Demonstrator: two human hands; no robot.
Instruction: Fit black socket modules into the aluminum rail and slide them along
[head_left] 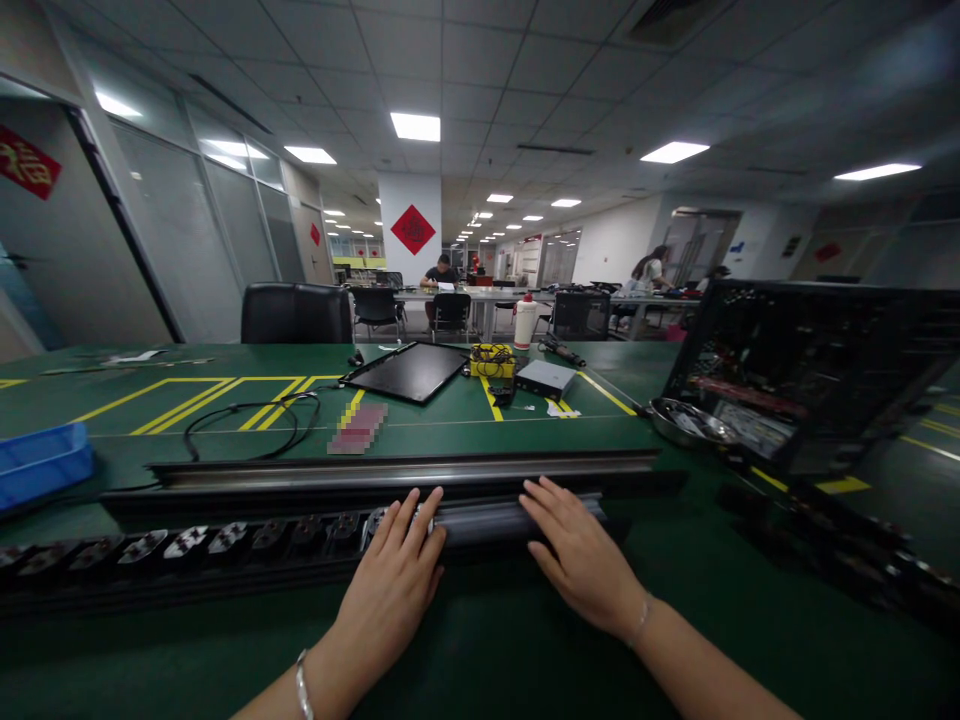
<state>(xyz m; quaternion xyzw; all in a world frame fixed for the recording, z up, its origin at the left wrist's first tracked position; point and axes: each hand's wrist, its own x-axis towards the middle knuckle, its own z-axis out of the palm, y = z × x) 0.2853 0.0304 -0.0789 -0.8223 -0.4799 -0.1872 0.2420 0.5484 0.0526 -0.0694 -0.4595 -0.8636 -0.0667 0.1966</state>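
A long black power strip lies across the green table in front of me, with several sockets seated in a row along its left part. My left hand rests on it at the end of that row, fingers stretched out and partly covering the last socket. Flat on the smooth dark right section lies my right hand, its fingers spread. Neither hand is wrapped round anything. Just beyond the strip, a long empty metal channel runs parallel to it.
A blue bin stands at the left. Farther back are a cable, a dark flat panel, a grey box and a white bottle. An open computer case and a metal bowl stand at the right.
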